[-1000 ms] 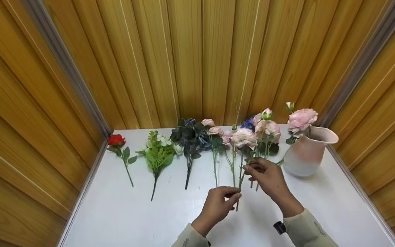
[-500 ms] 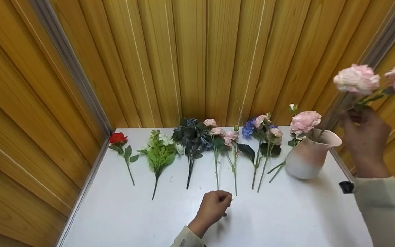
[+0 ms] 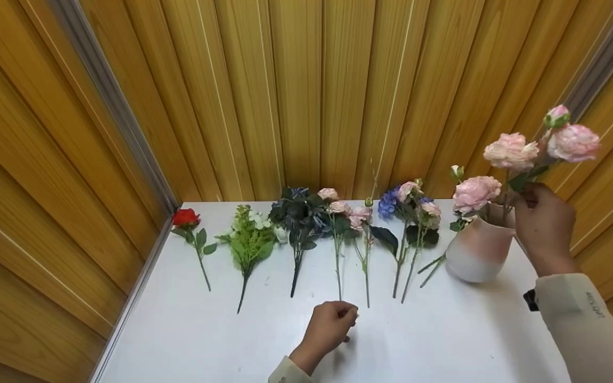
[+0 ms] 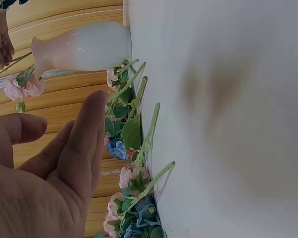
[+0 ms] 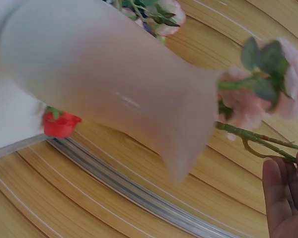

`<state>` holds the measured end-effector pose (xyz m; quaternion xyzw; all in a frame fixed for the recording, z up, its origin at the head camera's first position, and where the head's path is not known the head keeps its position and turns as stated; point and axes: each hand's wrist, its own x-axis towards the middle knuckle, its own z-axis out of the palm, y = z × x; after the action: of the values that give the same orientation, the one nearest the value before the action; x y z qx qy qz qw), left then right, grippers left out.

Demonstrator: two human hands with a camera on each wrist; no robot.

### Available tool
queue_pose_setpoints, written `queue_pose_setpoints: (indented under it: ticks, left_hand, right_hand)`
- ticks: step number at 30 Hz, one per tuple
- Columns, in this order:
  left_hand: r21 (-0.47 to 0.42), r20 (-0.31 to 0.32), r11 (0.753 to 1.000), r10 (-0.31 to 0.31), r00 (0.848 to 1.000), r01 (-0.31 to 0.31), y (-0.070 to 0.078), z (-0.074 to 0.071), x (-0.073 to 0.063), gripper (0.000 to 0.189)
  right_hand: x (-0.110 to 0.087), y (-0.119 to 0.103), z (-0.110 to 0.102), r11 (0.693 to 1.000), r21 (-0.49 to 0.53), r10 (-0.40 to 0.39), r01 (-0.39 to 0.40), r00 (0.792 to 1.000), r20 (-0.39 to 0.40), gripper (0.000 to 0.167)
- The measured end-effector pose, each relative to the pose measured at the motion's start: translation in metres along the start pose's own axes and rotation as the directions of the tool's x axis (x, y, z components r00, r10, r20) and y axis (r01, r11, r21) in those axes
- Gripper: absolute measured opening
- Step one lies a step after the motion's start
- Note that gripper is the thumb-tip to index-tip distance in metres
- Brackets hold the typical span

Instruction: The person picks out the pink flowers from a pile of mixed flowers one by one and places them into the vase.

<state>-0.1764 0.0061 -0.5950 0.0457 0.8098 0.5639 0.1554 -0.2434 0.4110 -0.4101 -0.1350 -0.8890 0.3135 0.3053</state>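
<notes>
My right hand (image 3: 546, 229) pinches the green stem (image 5: 258, 138) of a pale pink flower spray (image 3: 511, 151) with two blooms and a bud. The stem's lower end runs into the mouth of the pink-and-white vase (image 3: 477, 252), which hides it. Another pink flower (image 3: 477, 192) stands in the same vase, leaning left over the rim. My left hand (image 3: 328, 325) hovers above the white table, holding nothing. In the left wrist view that hand (image 4: 59, 173) has loosely extended fingers, the thumb apart from them.
Along the back of the white table (image 3: 179, 340) lie a red rose (image 3: 185, 217), a green-and-white spray (image 3: 250, 239), a dark blue bunch (image 3: 298, 218), thin pink sprays (image 3: 359, 217) and a blue flower (image 3: 389, 202). Wood-patterned panels (image 3: 296, 96) enclose three sides.
My right hand has carried the pink flower spray from the table's middle up and right, then lowered its stem into the vase. The left hand has let go of that stem and stayed near its place.
</notes>
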Motion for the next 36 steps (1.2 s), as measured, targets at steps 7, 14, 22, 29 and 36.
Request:
queue_pose_setpoints:
  ticks: [7,14,22,29,36]
  left_hand:
    - [-0.012,-0.007,1.000,-0.015,1.000,0.015,-0.003,-0.002,0.000,0.024]
    - [0.024,-0.037,1.000,0.015,0.999,-0.014,-0.005,-0.003,0.001,0.023]
    - [0.261,-0.227,0.961,0.150,0.962,-0.088,-0.009,-0.007,0.040,0.018]
    - [0.419,-0.353,0.905,0.089,0.931,0.073,-0.018,-0.002,0.100,0.047]
    - [0.391,-0.323,0.910,-0.003,0.946,0.136,-0.025,0.002,0.119,0.025]
  right_hand:
    - [-0.009,0.018,0.014,0.999,-0.036,-0.038,0.039,0.998,0.046,0.043]
    - [-0.032,0.038,0.020,0.991,-0.116,0.075,-0.062,0.991,0.109,0.044]
    - [-0.096,0.043,0.059,0.992,-0.128,0.024,0.003,0.978,0.208,0.025]
    - [-0.145,0.024,0.104,0.996,-0.077,-0.016,0.053,0.909,0.418,0.030]
    - [-0.178,0.004,0.134,0.997,-0.050,-0.015,0.052,0.827,0.561,0.036]
